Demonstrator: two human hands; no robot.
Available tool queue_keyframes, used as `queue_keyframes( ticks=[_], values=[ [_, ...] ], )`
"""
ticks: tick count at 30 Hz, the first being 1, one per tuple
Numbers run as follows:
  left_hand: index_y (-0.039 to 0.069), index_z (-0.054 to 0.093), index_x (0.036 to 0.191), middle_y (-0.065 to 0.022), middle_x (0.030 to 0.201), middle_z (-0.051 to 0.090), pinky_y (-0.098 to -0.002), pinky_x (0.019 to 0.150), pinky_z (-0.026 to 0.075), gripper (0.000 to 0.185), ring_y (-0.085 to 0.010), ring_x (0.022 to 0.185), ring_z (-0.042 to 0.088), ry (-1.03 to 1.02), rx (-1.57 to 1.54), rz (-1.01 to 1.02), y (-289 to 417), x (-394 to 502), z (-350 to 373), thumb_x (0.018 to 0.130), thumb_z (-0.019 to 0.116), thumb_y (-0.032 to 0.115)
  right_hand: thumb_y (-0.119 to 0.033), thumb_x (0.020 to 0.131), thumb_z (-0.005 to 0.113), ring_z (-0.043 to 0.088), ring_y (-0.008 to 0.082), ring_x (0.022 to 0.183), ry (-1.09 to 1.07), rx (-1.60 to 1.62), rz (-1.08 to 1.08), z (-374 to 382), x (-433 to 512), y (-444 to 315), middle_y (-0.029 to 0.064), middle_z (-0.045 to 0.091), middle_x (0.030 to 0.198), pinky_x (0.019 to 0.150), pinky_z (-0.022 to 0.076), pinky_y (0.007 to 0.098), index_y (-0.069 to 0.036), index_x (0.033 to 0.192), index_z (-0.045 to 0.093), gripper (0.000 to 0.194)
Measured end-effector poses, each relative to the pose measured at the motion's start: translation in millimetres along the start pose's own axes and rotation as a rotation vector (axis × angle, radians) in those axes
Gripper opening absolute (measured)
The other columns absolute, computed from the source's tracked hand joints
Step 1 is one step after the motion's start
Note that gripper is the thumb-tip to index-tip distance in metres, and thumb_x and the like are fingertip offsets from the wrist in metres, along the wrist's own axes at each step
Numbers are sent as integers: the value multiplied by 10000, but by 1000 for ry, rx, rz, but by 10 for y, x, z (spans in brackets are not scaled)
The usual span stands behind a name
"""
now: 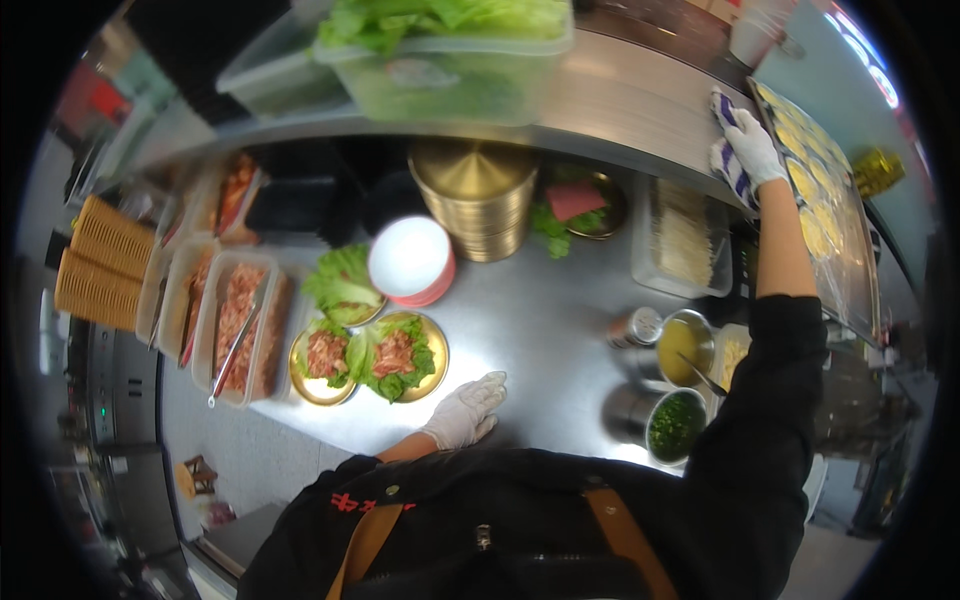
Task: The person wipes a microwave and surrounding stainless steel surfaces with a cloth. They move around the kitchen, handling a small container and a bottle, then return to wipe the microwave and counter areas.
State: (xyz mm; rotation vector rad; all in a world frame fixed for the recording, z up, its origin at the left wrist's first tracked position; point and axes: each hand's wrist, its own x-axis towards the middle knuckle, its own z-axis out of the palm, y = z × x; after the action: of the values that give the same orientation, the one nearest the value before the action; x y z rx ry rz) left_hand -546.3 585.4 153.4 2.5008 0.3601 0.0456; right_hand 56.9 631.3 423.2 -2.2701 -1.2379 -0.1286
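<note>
My right hand (754,148), in a white glove, presses on a white and purple striped cloth (726,161) at the right end of the raised steel shelf (622,97). My left hand (466,412), also gloved, is low over the front of the steel counter (540,322), holding nothing, its fingers extended. Just left of it is a gold plate (439,352) with raw meat (394,352) on lettuce. Beside that, a smaller gold plate (300,382) bears more meat and lettuce. A third plate behind them is largely covered by lettuce leaves (341,281).
A red bowl (412,259) stands before stacked gold dishes (480,217). Meat tubs (240,330) with tongs line the left. Noodles (682,232), a shaker (636,328), yellow sauce (684,349) and chopped greens (675,426) are right. A lettuce tub (450,82) sits on the shelf.
</note>
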Motion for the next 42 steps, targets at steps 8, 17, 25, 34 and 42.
queue_keyframes(
  ticks=[8,17,25,34,42],
  values=[
    [6,556,1351,-197,1547,404,-426,1192,318,504,-339,1447,372,60,3,105,-41,-39,-1,874,642,142,170,761,358,545,235,1318,-264,383,-248,417,-841,-1417,171,620,1345,1169,330,308,77,1349,555,628],
    [74,416,1504,-164,1548,423,-401,1132,402,554,-301,1400,441,63,-616,-117,-424,-1578,-504,988,576,197,25,815,479,713,240,906,-823,1040,241,523,-2811,-3616,167,705,1071,891,582,358,38,1144,618,357],
    [1,389,1498,-158,1448,522,-356,1126,395,556,-250,1351,488,288,-1409,-756,-1117,-3997,-433,1031,579,235,-76,896,621,691,194,919,-485,967,-67,1042,-2444,-4811,116,685,1109,831,580,321,30,1272,593,393],
    [8,438,1452,-141,1358,591,-344,1067,447,499,-234,1259,560,599,-1514,-1092,-1472,-4821,-310,1027,587,222,61,889,603,646,313,1085,190,676,-854,1931,-1460,-6092,160,653,1136,972,511,358,-40,1189,642,319],
    [7,463,1424,-137,1331,604,-342,1048,457,467,-227,1232,572,671,-1468,-1177,-1724,-5240,-807,1026,587,217,-170,949,505,624,360,1121,22,-77,-567,2891,-902,-6658,150,609,1219,920,518,467,-151,1204,595,271]
  ],
)
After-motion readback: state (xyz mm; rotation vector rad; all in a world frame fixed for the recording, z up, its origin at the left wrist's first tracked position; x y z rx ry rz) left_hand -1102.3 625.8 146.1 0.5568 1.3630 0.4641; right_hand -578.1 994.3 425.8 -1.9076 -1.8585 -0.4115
